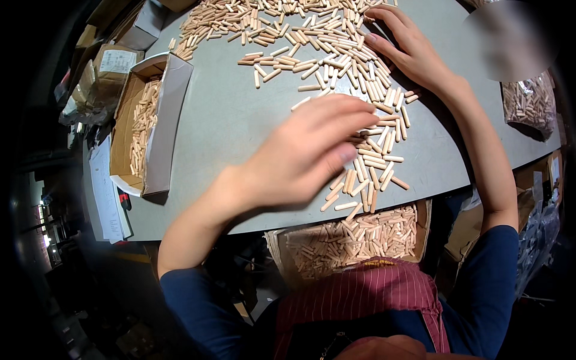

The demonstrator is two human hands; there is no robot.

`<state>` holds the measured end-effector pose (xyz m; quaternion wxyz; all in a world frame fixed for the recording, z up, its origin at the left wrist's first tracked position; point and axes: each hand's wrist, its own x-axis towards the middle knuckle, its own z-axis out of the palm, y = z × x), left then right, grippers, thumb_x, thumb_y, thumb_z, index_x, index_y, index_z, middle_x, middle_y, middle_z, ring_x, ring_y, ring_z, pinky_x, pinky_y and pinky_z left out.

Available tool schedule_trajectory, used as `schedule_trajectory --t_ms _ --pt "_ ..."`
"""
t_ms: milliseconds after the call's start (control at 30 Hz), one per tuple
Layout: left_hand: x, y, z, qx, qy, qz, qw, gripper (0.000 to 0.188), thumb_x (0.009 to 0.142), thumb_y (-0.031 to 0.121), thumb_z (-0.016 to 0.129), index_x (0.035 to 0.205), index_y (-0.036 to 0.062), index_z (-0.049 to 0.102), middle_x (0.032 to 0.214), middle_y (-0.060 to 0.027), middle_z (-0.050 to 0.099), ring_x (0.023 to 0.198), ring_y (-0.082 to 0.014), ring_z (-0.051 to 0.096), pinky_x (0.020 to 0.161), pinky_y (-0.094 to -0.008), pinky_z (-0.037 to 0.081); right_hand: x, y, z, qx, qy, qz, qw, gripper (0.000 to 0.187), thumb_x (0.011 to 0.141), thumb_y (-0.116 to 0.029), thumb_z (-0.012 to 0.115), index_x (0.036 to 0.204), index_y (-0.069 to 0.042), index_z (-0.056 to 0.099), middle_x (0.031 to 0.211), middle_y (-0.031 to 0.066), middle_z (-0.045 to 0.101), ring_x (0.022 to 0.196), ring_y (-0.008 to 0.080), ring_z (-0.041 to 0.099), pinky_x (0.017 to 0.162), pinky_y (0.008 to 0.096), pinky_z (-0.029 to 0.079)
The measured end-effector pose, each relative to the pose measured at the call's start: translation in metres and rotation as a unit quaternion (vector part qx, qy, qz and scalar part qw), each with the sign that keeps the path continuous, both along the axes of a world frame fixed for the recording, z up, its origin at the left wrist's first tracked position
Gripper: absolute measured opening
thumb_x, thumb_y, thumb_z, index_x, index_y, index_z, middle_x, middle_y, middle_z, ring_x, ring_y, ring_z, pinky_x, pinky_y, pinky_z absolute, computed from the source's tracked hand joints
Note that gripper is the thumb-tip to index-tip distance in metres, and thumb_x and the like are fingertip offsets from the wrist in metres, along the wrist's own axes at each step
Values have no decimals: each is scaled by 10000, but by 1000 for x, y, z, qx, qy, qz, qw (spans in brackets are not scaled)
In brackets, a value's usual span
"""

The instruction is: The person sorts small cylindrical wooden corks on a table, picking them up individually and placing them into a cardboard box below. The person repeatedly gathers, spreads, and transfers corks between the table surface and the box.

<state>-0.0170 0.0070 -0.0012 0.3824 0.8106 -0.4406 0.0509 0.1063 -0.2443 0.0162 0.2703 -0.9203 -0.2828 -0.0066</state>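
Light wooden dowels (342,45), short and fluted, lie spread in a wide band over the grey table. The band runs down to the near edge, above an open cardboard box (423,234) filled with more dowels. My left hand (300,150), slightly blurred, hovers over or touches the near part of the band with its fingers stretched to the right and holds nothing that I can see. At the far right side of the pile my right hand (411,51) rests with fingers extended and apart, against the dowels. Its palm side is hidden.
On the table's left stands a long open white carton (174,120) partly filled with dowels. Beside it are papers (105,186) and a red-black tool (124,200). A clear bag of dowels (528,105) sits at the right. Boxes and plastic wrap (93,90) crowd the left edge.
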Motion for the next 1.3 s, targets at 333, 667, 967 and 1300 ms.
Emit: schedule_trajectory --t_ms 333,667,967,1300 --pt "-36 -28 -7 221 -87 -110 965 981 895 616 664 1599 0 368 1692 -185 326 1589 -346 272 1301 -532 199 33 -9 -53 133 -98 26 986 531 1069 -405 597 1424 -13 538 1416 195 572 1274 364 590 1099 418 473" --pt "-55 -37 0 -44 184 -347 919 786 1020 444 612 1558 -86 392 1614 -267 402 1523 -463 342 1249 -594 265 37 -10 -57 116 -127 37 984 517 1083 -424 563 1399 -15 548 1400 192 572 1241 369 612 1063 416 502" --pt "20 20 -4 35 -103 165 980 635 934 158 720 1490 -49 493 1455 -280 572 1445 -525 430 1203 -550 343 51 -47 -39 115 -144 16 983 421 955 -41 564 1376 -64 564 1323 186 620 1156 334 641 977 421 517" --pt "27 28 -11 230 -65 161 958 812 1028 437 630 1597 -57 328 1656 -274 338 1561 -456 267 1276 -511 232 -4 -47 26 -76 192 186 961 421 887 -107 762 1269 -58 590 802 69 659 662 164 605 600 326 476"
